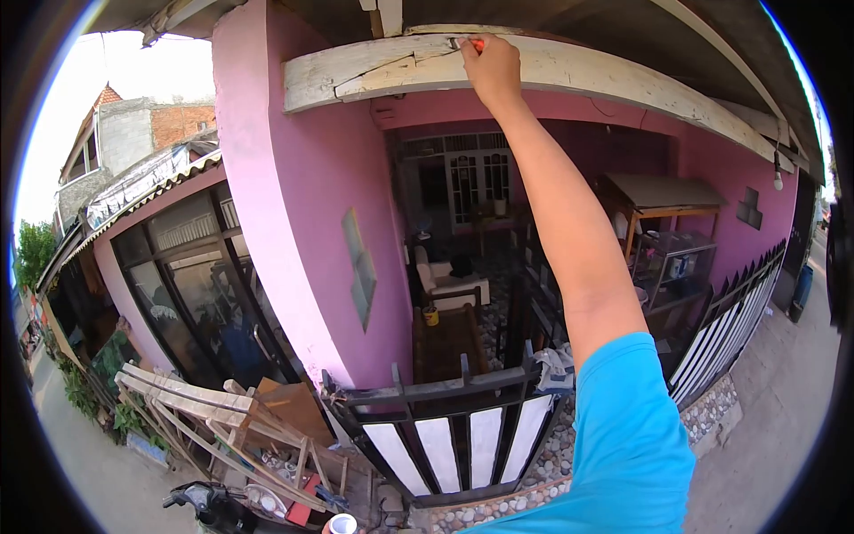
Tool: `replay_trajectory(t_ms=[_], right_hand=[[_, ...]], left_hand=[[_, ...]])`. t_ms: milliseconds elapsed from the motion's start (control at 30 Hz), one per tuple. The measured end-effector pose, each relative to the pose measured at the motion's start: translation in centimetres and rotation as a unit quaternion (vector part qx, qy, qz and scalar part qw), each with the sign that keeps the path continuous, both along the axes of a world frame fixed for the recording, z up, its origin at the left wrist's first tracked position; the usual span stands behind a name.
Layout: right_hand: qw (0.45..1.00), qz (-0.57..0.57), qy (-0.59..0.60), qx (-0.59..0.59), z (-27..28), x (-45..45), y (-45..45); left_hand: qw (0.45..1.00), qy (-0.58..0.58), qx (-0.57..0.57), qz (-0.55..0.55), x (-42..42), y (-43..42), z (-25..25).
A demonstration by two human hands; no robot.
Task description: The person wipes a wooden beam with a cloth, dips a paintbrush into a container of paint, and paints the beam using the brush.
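Observation:
My right hand is raised overhead at the white wooden beam. Its fingers are closed around a small scraper-like tool with an orange-red handle. A short dark edge of the tool meets the beam's upper part, though most of it is hidden in my fist. To the left of the hand, a jagged crack runs along the beam's worn white paint. Low in the view, a white can stands upright at the bottom edge. A sliver of my left hand shows against its side, gripping it; the rest is out of frame.
A black-and-white metal gate stands below, with a grey cloth over its corner. Left of it are a wooden trestle and a motorbike handlebar. A pink pillar supports the beam's left end; a bulb hangs at right.

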State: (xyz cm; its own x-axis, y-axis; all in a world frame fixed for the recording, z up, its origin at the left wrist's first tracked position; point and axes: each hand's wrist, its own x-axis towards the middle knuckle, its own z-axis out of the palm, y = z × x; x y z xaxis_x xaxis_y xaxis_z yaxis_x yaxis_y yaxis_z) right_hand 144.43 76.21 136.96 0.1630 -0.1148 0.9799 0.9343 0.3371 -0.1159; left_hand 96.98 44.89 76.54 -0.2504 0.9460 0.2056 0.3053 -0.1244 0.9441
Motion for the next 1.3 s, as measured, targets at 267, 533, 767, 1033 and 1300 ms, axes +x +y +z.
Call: replay_trajectory(t_ms=[267, 533, 767, 1033, 1300], right_hand=[[0.975, 0.124, 0.186, -0.017, 1.1, 9.2, -1.1], [0.972, -0.217, 0.088, 0.018, -1.1, 11.4, -4.9], [1.000, -0.006, -0.004, -0.007, -2.9, -0.2, 0.4], [0.958, 0.243, 0.153, -0.008, -1.4, 5.2, -0.8], [0.965, -0.238, 0.112, 0.021, -0.7, 13.6, -5.7]], left_hand=[[1.000, 0.017, 0.006, -0.008, -0.6, 0.4, -1.8], [0.999, 0.037, 0.012, -0.004, -0.4, 0.7, -1.4], [0.998, 0.055, 0.011, -0.002, -0.1, 0.4, -0.1], [0.999, 0.038, 0.018, -0.009, -0.3, 0.5, -1.2], [0.999, 0.032, 0.022, -0.014, -0.3, 1.3, -1.6]])
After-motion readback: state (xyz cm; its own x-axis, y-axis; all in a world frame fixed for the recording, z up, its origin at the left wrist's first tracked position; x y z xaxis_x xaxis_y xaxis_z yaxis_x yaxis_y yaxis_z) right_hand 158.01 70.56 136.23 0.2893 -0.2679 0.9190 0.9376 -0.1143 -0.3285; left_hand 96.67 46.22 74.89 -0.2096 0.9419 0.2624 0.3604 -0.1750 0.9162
